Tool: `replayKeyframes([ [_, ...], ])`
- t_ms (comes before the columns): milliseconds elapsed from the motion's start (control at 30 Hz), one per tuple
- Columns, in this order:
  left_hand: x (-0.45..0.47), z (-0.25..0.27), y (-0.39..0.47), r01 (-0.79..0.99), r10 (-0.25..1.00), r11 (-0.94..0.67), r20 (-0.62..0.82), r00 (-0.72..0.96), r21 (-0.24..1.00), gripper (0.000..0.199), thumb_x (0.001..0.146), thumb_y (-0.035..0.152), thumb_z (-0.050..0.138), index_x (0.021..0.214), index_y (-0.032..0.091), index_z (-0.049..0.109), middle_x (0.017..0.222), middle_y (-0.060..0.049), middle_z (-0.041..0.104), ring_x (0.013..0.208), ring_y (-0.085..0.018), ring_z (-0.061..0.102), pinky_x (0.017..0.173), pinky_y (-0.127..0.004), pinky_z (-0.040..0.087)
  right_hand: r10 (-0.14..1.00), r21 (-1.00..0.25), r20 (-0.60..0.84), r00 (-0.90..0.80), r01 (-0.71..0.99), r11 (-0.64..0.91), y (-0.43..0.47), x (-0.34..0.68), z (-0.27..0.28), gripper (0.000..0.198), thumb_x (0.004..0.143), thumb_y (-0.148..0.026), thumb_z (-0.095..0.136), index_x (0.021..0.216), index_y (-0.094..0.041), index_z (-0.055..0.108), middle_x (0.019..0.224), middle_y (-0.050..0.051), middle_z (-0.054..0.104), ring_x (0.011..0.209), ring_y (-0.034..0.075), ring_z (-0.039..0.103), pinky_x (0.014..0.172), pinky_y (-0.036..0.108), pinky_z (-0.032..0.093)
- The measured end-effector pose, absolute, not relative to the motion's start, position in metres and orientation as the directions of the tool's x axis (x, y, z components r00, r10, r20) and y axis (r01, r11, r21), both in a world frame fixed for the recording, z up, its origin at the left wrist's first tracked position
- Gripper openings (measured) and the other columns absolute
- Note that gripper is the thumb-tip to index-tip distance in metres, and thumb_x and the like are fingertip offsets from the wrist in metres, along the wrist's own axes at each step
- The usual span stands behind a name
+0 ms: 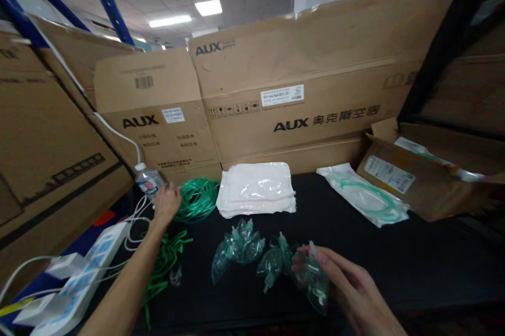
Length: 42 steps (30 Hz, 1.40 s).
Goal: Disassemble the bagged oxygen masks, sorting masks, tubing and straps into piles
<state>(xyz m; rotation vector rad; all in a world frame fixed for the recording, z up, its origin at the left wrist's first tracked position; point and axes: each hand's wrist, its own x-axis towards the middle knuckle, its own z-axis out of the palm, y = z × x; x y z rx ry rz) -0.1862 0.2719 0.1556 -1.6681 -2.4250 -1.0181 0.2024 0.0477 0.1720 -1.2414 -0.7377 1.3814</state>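
Observation:
My left hand [166,203] reaches to the back left, between a clear plastic bottle [149,180] and a coil of green tubing [197,198]. Its fingers are apart, at the bottle's side; whether they touch it is unclear. At the front right, my right hand [349,279] pinches a clear green oxygen mask [315,283] near its pale connector, with thumb and fingers closed. Beside it lie several more such masks [239,246], some bunched together with their connectors sticking up. Green elastic straps [168,257] are heaped in front of the coil.
White plastic packets [256,189] are stacked at the back middle. A bagged tubing set [365,194] lies right of them, by an open cardboard box [430,178]. A power strip [87,278] with white cables runs along the left. Tall cardboard panels [244,136] wall the back.

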Motion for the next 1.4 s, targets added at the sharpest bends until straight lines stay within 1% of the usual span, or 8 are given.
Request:
replayKeyframes([
  [167,-0.141,0.171,0.211,0.819,0.805,-0.020,0.495,-0.327,0.574,0.038,0.105,0.034,0.052,0.137,0.016,0.063,0.149,-0.015,0.059,0.145,-0.033,0.048,0.122,-0.053,0.034,0.924,-0.924,-0.247,0.291,-0.357,-0.135,0.045,0.207,0.163,0.041,0.075,-0.057,0.087,0.099,-0.024,0.086,0.101,0.007,0.083,0.110,0.030,0.073,0.102,0.034,0.051],
  [433,0.013,0.149,0.056,0.344,0.953,-0.303,0.280,0.115,0.889,0.035,0.089,0.037,0.077,0.124,0.033,0.076,0.114,-0.006,0.080,0.098,-0.025,0.074,0.089,-0.032,0.058,0.945,-0.856,-0.226,0.235,-0.511,-0.078,0.051,0.201,0.145,0.032,0.083,-0.052,0.084,0.089,-0.023,0.072,0.082,-0.001,0.069,0.074,0.015,0.062,0.068,0.021,0.052],
  [667,0.051,0.123,0.055,0.100,0.986,0.039,-0.054,0.155,0.994,0.038,0.084,0.038,0.080,0.122,0.032,0.079,0.104,-0.007,0.082,0.101,-0.028,0.075,0.097,-0.039,0.056,0.926,-0.862,-0.256,0.278,-0.499,-0.088,0.043,0.194,0.138,0.037,0.084,-0.049,0.084,0.079,-0.021,0.061,0.075,-0.003,0.060,0.069,0.013,0.055,0.064,0.021,0.052],
  [767,0.048,0.126,0.066,0.056,0.984,0.078,-0.086,0.158,0.995,0.022,0.083,0.039,0.080,0.101,0.027,0.085,0.100,-0.008,0.082,0.099,-0.028,0.074,0.094,-0.038,0.057,0.919,-0.943,-0.156,0.363,-0.332,-0.029,0.039,0.196,0.127,0.030,0.093,-0.049,0.075,0.087,-0.023,0.059,0.083,-0.001,0.064,0.071,0.015,0.063,0.063,0.025,0.057],
  [867,0.044,0.136,0.074,0.009,0.976,0.190,-0.190,0.110,0.982,0.024,0.081,0.042,0.081,0.097,0.025,0.086,0.093,-0.007,0.083,0.094,-0.026,0.075,0.089,-0.034,0.057,0.861,-0.979,0.203,0.467,0.083,0.186,0.038,0.208,0.116,0.040,0.089,-0.037,0.081,0.123,-0.031,0.060,0.129,0.006,0.066,0.109,0.022,0.070,0.086,0.034,0.062],
  [1000,0.043,0.150,0.082,-0.058,0.925,0.358,-0.346,0.154,0.932,0.020,0.077,0.037,0.083,0.090,0.023,0.087,0.087,-0.005,0.084,0.089,-0.023,0.074,0.085,-0.029,0.054,0.762,-0.429,0.606,-0.231,0.712,0.557,0.042,0.234,0.117,0.061,0.097,-0.022,0.071,0.154,-0.027,0.048,0.160,0.012,0.049,0.152,0.031,0.040,0.120,0.055,0.042],
  [1100,0.044,0.150,0.084,-0.148,0.894,0.428,-0.392,0.217,0.892,0.020,0.075,0.036,0.086,0.088,0.022,0.088,0.087,-0.005,0.084,0.088,-0.021,0.073,0.084,-0.026,0.053,0.689,-0.250,0.577,-0.438,0.708,0.660,0.047,0.244,0.126,0.043,0.106,-0.016,0.054,0.149,-0.018,0.052,0.142,0.014,0.067,0.139,0.024,0.057,0.117,0.049,0.047],
  [1400,0.029,0.123,0.082,0.012,0.966,0.246,-0.246,0.073,0.969,0.045,0.077,0.066,0.080,0.076,0.022,0.085,0.073,-0.004,0.080,0.075,-0.021,0.071,0.071,-0.024,0.055,0.756,-0.511,0.597,-0.268,0.599,0.616,0.056,0.231,0.120,0.027,0.104,-0.020,0.059,0.130,-0.025,0.061,0.114,0.004,0.080,0.098,0.014,0.079,0.090,0.017,0.061],
])
